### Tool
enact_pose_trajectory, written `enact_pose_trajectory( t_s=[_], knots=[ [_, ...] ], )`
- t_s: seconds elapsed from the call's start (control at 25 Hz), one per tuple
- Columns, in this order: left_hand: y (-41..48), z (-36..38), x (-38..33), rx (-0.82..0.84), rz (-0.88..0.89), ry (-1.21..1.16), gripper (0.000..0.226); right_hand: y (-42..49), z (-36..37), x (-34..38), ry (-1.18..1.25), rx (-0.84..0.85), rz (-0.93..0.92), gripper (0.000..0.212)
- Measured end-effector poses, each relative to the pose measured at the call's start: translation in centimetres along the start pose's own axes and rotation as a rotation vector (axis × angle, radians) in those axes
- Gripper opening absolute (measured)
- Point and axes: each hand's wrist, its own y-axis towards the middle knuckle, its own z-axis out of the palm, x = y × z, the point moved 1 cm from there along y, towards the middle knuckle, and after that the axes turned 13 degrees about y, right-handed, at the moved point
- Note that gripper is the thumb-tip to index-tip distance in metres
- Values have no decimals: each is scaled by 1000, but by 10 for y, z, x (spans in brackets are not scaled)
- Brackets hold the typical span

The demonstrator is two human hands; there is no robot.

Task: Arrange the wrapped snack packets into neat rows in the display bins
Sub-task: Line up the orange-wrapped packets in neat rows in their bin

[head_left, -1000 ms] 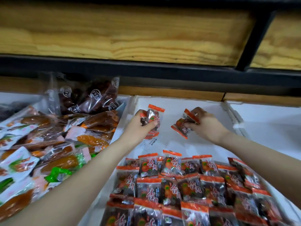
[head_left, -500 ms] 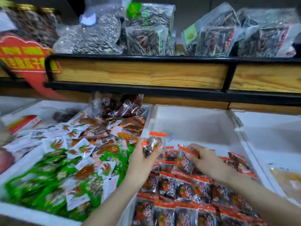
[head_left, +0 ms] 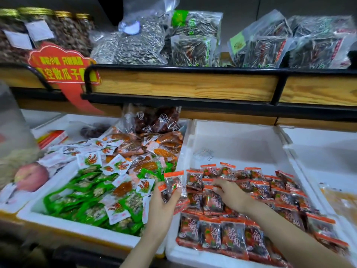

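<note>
Gripping a small stack (head_left: 174, 187) of packets, the left hand (head_left: 164, 206) sits above the wall between two white foam bins. Fingers and thumb curl round the stack's lower half. The stack stands upright, orange edge on top, leaning a little right.

Right hand (head_left: 230, 197): palm down on the packets already in the middle bin (head_left: 231, 136). Fingers bent down onto one packet toward the left end of the rows. Cannot tell whether it pinches that packet or only presses it.

Rows (head_left: 222, 235): dark packets with orange edges, overlapping like shingles, filling the near part of the middle bin. Front row is neat. Rows on the right run looser and skewed. The far part of the bin floor is bare white.

Left bin (head_left: 77, 228): mixed heap. Green packets (head_left: 87, 200) sit near the front, white packets (head_left: 117, 165) are scattered over the middle, and orange-brown ones (head_left: 164, 151) lie at the back. A clear bag of dark red fruit (head_left: 156, 120) stands against the back wall.

Right bin (head_left: 318, 151): mostly white floor, with a blurred yellowish wrapper at the right edge.

Peach (head_left: 31, 178) at far left, in another tray.

Wooden shelf (head_left: 183, 85) with a black rail runs above the bins. It carries bags of seeds (head_left: 135, 45) and jars (head_left: 19, 35). A red sign (head_left: 63, 68) hangs off its left end.
</note>
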Motion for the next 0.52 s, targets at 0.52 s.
enact_pose_trajectory(
  t_s=[0.52],
  knots=[
    [-28, 8, 1, 236, 116, 172, 20, -86, 21, 62, 592, -86, 0, 41]
  ],
)
